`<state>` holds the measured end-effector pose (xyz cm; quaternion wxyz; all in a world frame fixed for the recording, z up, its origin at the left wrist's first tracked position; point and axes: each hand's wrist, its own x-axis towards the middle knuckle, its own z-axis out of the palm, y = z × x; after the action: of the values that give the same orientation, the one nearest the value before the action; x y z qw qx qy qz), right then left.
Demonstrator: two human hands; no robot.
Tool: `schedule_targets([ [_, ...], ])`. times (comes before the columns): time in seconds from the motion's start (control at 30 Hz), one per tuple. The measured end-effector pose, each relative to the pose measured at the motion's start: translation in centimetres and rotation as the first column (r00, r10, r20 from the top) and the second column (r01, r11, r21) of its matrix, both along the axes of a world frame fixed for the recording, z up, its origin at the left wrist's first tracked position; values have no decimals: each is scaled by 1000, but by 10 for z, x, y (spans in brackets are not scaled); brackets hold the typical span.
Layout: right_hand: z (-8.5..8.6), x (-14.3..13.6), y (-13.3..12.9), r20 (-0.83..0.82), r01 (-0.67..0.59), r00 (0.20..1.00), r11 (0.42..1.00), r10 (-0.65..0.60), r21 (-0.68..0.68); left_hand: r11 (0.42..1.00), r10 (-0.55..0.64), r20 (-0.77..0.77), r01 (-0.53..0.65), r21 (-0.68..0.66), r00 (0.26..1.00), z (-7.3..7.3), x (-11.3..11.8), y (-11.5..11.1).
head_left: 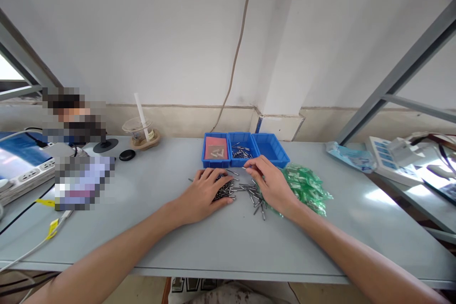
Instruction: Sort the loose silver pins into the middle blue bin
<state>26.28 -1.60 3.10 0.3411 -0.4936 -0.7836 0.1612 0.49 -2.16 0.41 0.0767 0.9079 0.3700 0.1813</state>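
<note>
My left hand (204,194) lies palm down over a dark pile of thin metal rods (225,191), its fingers spread and curved around the pile. My right hand (272,184) pinches the end of one slim metal rod (245,167) between thumb and fingertips, just in front of the blue bins. Loose metal rods (257,198) are scattered on the table between both hands, partly under the right one. More rods lie in the middle blue bin (245,162). The left blue bin (217,163) holds a red sheet and a clear bag with a few rods.
A third blue bin (276,149) joins the row on the right. Green plastic packets (308,190) are heaped beside my right forearm. Farther left stand a cup (137,128) with a white stick and a round black object (127,155). Power strips (35,173) and cables sit at the left edge.
</note>
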Motion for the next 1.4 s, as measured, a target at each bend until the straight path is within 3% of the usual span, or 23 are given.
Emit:
schedule_targets([
  [0.3, 0, 3, -1, -74, 7, 997, 995, 0, 96, 1000, -3, -6, 3, -1, 1000, 0, 0, 1],
  [0.5, 0, 3, 0, -82, 5, 997, 996, 2, 90, 1000, 5, -6, -5, -12, 1000, 1, 0, -1],
  [0.8, 1, 3, -2, -248, 34, 967, 995, -57, -94, 1000, -2, 7, 2, -7, 1000, 0, 0, 0],
  [0.93, -1, 2, 3, -453, -44, 889, 976, -60, -215, 1000, -3, 6, 3, -3, 1000, 0, 0, 0],
  [1.1, -2, 1, 8, -565, -139, 824, 955, -36, -263, 1000, -2, -3, 2, -2, 1000, 1, -1, 0],
  [1.2, -3, 0, 7, -558, -160, 830, 953, -10, -256, 1000, -6, 3, 6, 4, 1000, 1, 0, 0],
  [1.4, -5, -1, 3, -413, -26, 910, 989, -36, -145, 1000, -9, 8, 9, 5, 1000, 0, 0, 0],
])
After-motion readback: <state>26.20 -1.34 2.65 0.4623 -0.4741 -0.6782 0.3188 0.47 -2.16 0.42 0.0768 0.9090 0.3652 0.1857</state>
